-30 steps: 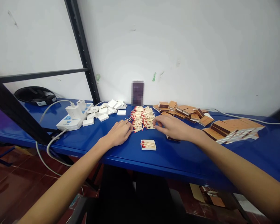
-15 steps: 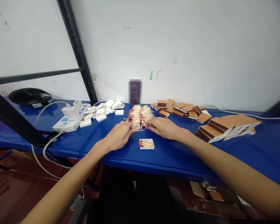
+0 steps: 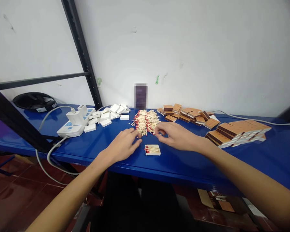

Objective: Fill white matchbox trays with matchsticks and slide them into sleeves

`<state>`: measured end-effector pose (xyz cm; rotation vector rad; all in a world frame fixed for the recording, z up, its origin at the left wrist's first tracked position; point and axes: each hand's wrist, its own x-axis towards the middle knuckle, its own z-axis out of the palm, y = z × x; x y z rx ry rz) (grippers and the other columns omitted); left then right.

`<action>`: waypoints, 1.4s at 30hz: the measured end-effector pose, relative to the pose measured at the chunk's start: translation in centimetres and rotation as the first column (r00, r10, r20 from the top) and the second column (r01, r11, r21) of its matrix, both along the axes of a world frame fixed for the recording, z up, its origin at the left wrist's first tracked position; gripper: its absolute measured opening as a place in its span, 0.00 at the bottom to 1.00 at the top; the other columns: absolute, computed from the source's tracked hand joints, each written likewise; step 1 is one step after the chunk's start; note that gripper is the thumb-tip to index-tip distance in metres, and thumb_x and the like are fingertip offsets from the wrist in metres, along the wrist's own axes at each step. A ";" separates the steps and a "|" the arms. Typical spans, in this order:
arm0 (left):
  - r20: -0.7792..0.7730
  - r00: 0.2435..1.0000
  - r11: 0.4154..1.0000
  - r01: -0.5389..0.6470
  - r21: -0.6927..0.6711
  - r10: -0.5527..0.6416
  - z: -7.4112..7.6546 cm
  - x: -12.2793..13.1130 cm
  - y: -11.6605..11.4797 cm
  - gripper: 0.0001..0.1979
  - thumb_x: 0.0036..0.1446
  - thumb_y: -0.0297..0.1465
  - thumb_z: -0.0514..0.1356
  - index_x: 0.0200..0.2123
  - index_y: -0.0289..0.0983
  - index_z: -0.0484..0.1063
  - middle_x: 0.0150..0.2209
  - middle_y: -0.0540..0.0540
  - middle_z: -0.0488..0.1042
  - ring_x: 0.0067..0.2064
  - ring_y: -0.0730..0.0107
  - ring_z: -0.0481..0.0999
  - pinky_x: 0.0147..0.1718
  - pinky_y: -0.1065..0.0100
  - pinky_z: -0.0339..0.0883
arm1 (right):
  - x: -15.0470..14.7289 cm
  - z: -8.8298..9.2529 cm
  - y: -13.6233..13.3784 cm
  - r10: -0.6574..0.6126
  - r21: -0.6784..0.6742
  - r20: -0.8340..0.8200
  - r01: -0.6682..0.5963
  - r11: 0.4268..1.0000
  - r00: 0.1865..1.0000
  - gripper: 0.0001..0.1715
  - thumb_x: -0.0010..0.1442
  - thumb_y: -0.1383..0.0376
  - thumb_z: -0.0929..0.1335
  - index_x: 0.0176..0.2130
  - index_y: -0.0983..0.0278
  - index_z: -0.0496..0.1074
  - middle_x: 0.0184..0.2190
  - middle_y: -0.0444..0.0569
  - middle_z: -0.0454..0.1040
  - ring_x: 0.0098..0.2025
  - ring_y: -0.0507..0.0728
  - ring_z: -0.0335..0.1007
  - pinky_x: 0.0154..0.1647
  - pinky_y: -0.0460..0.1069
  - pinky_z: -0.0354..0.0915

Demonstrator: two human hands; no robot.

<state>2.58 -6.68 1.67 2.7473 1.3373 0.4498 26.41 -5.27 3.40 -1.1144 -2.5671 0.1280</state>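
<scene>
A heap of red-tipped matches [image 3: 146, 121] lies in the middle of the blue table [image 3: 183, 164]. At its left front edge is my left hand [image 3: 124, 142], palm down, thumb apart from the curled fingers, with nothing visible in it. My right hand [image 3: 175, 136] is at the heap's right front edge, its fingers bent and the thumb spread from them; I see nothing held. Between the hands and nearer to me sits a white matchbox tray [image 3: 152, 154] partly filled with matches, touched by neither hand.
White matchbox trays [image 3: 105, 122] lie piled at the left, beside a power strip [image 3: 71, 130] with chargers and cables. Brown matchbox sleeves [image 3: 170, 118] are heaped at the back right. Stacked matchboxes [image 3: 241, 129] stand farther right. A black shelf post [image 3: 83, 51] rises at the left.
Both hands have drawn slightly back from the heap, and their thumbs have parted from the fingers. My right hand has shifted a little to the right. The view has moved slightly.
</scene>
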 end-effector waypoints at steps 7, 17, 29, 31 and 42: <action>-0.137 0.984 0.990 -0.100 0.104 0.113 -1.1 0.2 2.0 0.10 0.66 0.34 0.53 0.40 0.36 0.71 0.40 0.42 0.71 0.42 0.57 0.72 0.41 0.60 0.65 | -1.1 0.1 -2.0 0.053 -0.097 0.072 -0.046 0.994 0.996 0.03 0.60 0.64 0.65 0.33 0.62 0.67 0.30 0.45 0.71 0.31 0.53 0.63 0.32 0.48 0.53; -0.098 0.975 0.978 -0.194 0.075 0.201 -1.4 0.4 2.0 0.10 0.66 0.33 0.52 0.39 0.35 0.71 0.40 0.40 0.73 0.41 0.55 0.74 0.41 0.58 0.65 | 2.1 -1.2 2.0 -0.185 -0.068 0.225 0.204 0.977 0.957 0.08 0.62 0.63 0.63 0.39 0.62 0.71 0.36 0.50 0.73 0.37 0.57 0.67 0.35 0.49 0.55; 0.067 0.997 1.000 -0.027 0.013 0.026 0.1 0.4 1.0 0.10 0.68 0.32 0.50 0.37 0.36 0.69 0.38 0.44 0.73 0.41 0.60 0.71 0.43 0.59 0.63 | 2.0 -2.9 3.3 -0.162 -0.067 0.172 0.176 0.982 0.972 0.07 0.63 0.66 0.62 0.34 0.63 0.68 0.34 0.50 0.74 0.33 0.55 0.66 0.32 0.48 0.54; 0.080 0.995 0.996 0.071 -0.045 -0.068 0.7 0.9 -0.1 0.09 0.67 0.34 0.52 0.37 0.38 0.70 0.39 0.46 0.72 0.43 0.61 0.70 0.44 0.60 0.63 | 2.0 -2.9 3.1 -0.152 -0.066 0.170 0.165 0.984 0.974 0.06 0.62 0.66 0.62 0.35 0.62 0.68 0.34 0.49 0.74 0.33 0.55 0.66 0.32 0.48 0.53; -0.055 0.996 0.997 -0.061 0.057 0.064 -0.4 0.8 1.7 0.11 0.68 0.36 0.51 0.39 0.36 0.70 0.40 0.42 0.73 0.43 0.57 0.71 0.43 0.58 0.64 | 1.0 0.0 -0.6 -0.021 -0.098 0.010 0.022 0.995 1.000 0.06 0.61 0.65 0.64 0.32 0.63 0.68 0.27 0.44 0.69 0.29 0.52 0.61 0.30 0.46 0.52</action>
